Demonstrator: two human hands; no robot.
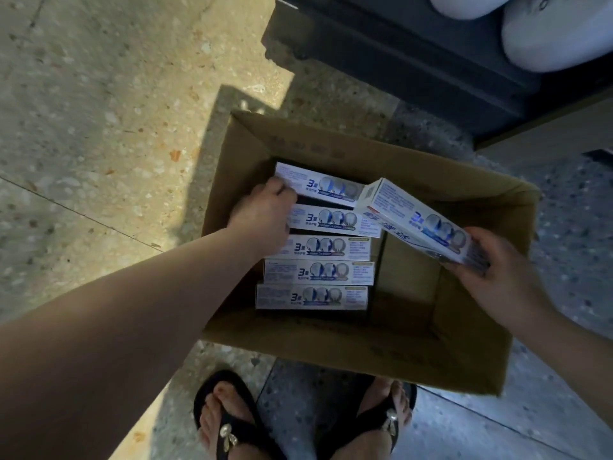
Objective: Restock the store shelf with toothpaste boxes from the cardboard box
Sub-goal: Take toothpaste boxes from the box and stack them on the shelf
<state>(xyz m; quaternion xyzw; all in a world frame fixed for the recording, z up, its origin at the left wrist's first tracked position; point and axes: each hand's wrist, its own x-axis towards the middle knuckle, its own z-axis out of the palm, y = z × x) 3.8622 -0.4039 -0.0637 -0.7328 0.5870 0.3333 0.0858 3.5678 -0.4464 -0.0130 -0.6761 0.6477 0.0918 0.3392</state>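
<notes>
You are mid-pick. Your right hand [497, 270] grips 1 white-and-blue rectangular toothpaste box [421, 220], tilted over the open brown cardboard box [331, 343]. Your left hand [265, 214] curls its fingers onto the farthest packed box [328, 189] of 5; I cannot tell if they pinch it. Next, it likely needs a firm pinch and a clean lift.

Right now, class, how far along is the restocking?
Done: the cardboard box is bare on its right, so some stock has probably gone. In hand: the right hand holds one toothpaste box; the left hand grips the farthest box. Left: five in the row, including that one.
</notes>
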